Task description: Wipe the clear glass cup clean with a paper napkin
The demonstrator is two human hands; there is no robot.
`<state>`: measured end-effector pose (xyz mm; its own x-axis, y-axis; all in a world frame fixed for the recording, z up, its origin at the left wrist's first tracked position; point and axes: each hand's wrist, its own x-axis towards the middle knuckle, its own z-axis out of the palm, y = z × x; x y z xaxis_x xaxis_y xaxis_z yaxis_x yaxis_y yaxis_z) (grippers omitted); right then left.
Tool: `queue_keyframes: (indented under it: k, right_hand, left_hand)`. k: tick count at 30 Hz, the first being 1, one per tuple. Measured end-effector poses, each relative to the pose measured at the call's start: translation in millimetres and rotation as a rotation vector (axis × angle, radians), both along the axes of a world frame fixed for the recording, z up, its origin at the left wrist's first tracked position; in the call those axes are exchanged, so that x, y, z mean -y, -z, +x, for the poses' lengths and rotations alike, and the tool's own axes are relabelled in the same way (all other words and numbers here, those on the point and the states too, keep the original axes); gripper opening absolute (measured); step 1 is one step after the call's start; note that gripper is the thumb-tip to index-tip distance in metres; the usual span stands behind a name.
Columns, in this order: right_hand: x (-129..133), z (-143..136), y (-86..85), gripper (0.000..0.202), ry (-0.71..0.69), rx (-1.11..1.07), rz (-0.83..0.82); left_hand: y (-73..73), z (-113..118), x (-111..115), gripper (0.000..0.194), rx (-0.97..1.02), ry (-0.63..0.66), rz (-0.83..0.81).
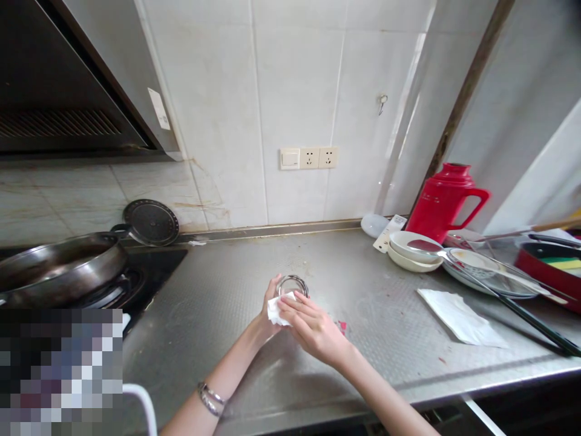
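Note:
A small round glass (293, 282) with a shiny, see-through rim is held above the steel counter in the middle of the head view. My left hand (267, 318) is closed around its left side, partly covered by what my right hand holds. My right hand (318, 330) presses a folded white tissue (278, 312) against the near side of the glass. The fingers of this hand lie over the tissue, and the lower part of the glass is hidden behind both hands. A small red scrap (342, 327) lies on the counter just right of my right hand.
At left, a steel pan (63, 266) sits on the black stove, a round dark disc (151, 222) leaning behind it. Rightward are a red thermos (442, 203), stacked bowls (413, 260), a white paper sheet (460, 315), plates with utensils and a red pot (549, 272).

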<state>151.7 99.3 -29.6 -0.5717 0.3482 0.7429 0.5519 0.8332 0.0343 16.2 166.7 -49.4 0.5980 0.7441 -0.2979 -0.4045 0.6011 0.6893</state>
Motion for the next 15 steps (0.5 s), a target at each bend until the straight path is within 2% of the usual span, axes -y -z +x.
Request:
queue_keyframes:
  k: [3,6,11,15]
  right_hand:
    - [8,8,0.3,0.035,0.013,-0.006,-0.002]
    - [11,21,-1.2,0.037,0.046,-0.014,-0.006]
    - [7,36,0.6,0.04,0.136,-0.097,0.002]
    - [-3,34,1.3,0.043,0.182,-0.208,-0.013]
  left_hand:
    - [-7.1,-2,-1,0.062,0.056,-0.051,-0.032]
    - [-12.4,-3,0,0.068,0.012,-0.059,-0.05]
    - [-14.3,-3,2,0.075,-0.061,0.069,0.05]
    - [-14.4,1,4,0.079,-0.077,0.161,0.119]
